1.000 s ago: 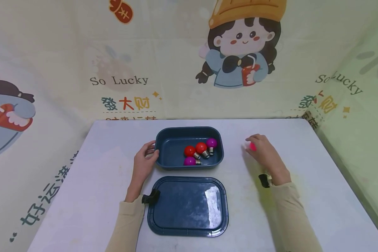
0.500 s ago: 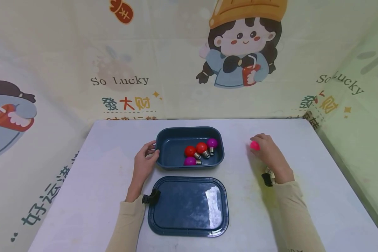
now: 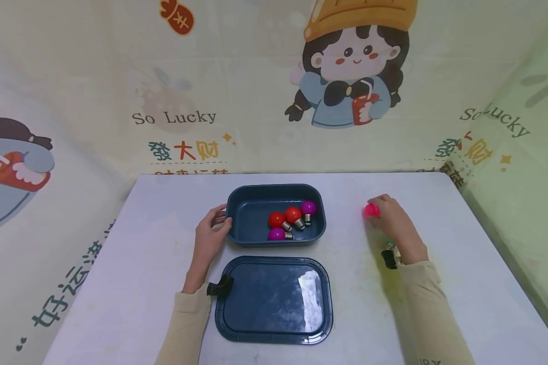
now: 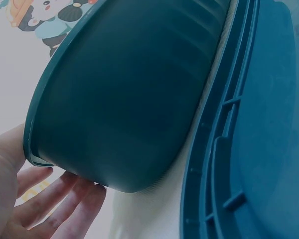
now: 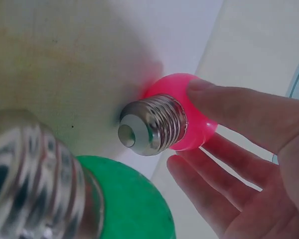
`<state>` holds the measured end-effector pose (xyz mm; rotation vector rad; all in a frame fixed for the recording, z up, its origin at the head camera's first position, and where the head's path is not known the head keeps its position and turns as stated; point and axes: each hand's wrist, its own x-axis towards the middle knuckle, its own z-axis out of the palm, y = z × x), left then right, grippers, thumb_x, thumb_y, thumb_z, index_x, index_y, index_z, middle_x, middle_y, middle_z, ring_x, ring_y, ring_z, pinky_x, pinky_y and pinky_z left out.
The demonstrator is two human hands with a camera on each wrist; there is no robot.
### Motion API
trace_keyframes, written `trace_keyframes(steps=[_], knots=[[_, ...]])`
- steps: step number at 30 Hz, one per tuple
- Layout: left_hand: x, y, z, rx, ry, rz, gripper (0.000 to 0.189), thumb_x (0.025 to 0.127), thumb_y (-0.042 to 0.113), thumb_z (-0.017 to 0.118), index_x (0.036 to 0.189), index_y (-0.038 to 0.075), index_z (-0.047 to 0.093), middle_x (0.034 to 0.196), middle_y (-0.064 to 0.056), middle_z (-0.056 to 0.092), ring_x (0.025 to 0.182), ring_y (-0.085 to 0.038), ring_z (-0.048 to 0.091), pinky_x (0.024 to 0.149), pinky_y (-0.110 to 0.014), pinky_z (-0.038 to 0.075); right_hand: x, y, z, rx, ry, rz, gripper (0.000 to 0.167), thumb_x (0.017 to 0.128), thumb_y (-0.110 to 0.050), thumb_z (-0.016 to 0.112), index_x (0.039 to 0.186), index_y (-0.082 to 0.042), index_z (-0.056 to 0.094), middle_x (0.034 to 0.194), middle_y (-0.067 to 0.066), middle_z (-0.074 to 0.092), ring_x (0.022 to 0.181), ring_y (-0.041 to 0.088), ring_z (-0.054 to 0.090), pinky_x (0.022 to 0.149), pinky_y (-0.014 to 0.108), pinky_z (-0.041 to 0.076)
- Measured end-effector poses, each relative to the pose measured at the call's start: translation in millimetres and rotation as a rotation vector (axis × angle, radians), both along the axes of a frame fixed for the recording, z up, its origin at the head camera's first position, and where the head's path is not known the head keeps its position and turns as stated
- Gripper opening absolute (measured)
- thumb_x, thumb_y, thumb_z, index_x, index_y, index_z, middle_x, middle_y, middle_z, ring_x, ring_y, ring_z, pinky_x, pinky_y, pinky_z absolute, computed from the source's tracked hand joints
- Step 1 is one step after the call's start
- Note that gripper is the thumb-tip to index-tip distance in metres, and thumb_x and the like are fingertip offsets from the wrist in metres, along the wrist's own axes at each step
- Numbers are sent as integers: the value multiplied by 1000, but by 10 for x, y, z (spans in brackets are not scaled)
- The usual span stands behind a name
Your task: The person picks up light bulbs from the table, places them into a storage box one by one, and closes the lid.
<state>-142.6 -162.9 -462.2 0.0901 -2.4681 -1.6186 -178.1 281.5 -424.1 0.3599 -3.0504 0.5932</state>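
At the dark blue plastic box (image 3: 251,215), my left hand (image 3: 210,235) grips the left end, thumb at the rim and fingers against the outer wall (image 4: 119,99). Inside the box lie two red light bulbs (image 3: 276,219) and two purple light bulbs (image 3: 308,207), toward its right side. My right hand (image 3: 395,223) pinches a pink light bulb (image 3: 372,210) right of the box. In the right wrist view the thumb presses the pink bulb's globe (image 5: 177,87), and its metal screw base (image 5: 152,124) points away from the palm.
A green light bulb (image 5: 129,199) is close to the right wrist, mostly hidden by the wrist in the head view. The matching blue lid (image 3: 265,304) lies flat on the white table (image 3: 132,263) in front of the box. Patterned cloth (image 3: 255,76) hangs behind.
My right hand has moved a little to the right with the pink light bulb, and more of that bulb shows. The left hand and the box have stayed put.
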Motion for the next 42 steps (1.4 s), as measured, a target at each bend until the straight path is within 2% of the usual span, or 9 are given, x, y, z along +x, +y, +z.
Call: trace_keyframes(steps=[10,17,29,36,42], knots=[[10,8,3,-2,3,4,41,96,18,64,136,12,59,122,-17,64,112,-30,63,96,-48,54,-16,18,-10,-15,4,-4,39,84,4,72,119,16,59,116,34,57,108,49,54,97,58,46],[8,15,0,-3,3,3,41,96,17,64,135,11,59,122,-17,64,112,-30,63,96,-48,54,1,21,8,-26,-8,-7,41,83,7,72,120,15,59,118,33,57,110,48,54,97,58,46],[18,4,-2,-1,-2,-2,42,96,17,64,137,13,58,123,-16,64,113,-28,63,97,-46,53,15,-66,130,-48,-26,-44,44,86,5,70,127,11,56,125,29,55,115,45,52,98,59,48],[21,-2,0,8,0,-5,41,96,18,64,136,12,58,122,-16,64,113,-28,64,97,-46,53,58,-127,213,-89,48,16,40,86,8,69,124,13,58,121,29,57,112,45,53,96,58,48],[21,-4,6,10,3,-8,41,96,18,64,136,12,58,122,-16,64,112,-27,64,96,-47,53,86,-226,286,-96,20,3,43,85,9,69,126,11,57,124,28,56,115,44,52,98,58,48]])
